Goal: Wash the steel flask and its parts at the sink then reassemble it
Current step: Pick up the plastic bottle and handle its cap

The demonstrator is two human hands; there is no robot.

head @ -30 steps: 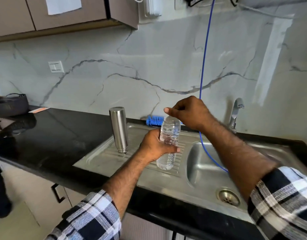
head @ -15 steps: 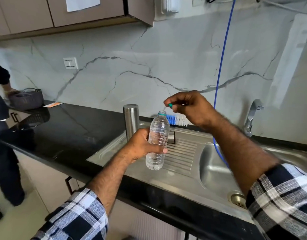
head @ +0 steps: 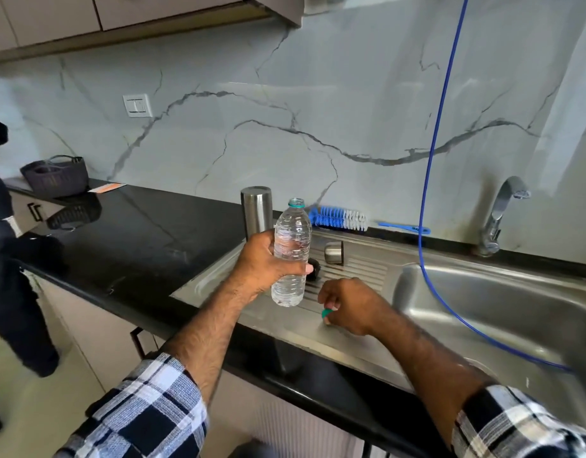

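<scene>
Tall brushed-steel flask body (head: 256, 211) stands upright at back of steel drainboard (head: 219, 276), untouched; looks rigid, slick if wet, so grip mid-barrel. Left hand (head: 265, 264) wraps clear plastic water bottle (head: 291, 252), uncapped. Steel flask cap (head: 333, 253) lies just behind. Right hand (head: 347, 305) pinches small green bottle cap (head: 326, 313) near drainboard.

The steel flask (head: 256, 211) stands upright at the back of the sink's draining board (head: 357, 328); its steel cap (head: 333, 252) lies on its side on the ridges nearby, a small black part (head: 314, 268) beside it
</scene>
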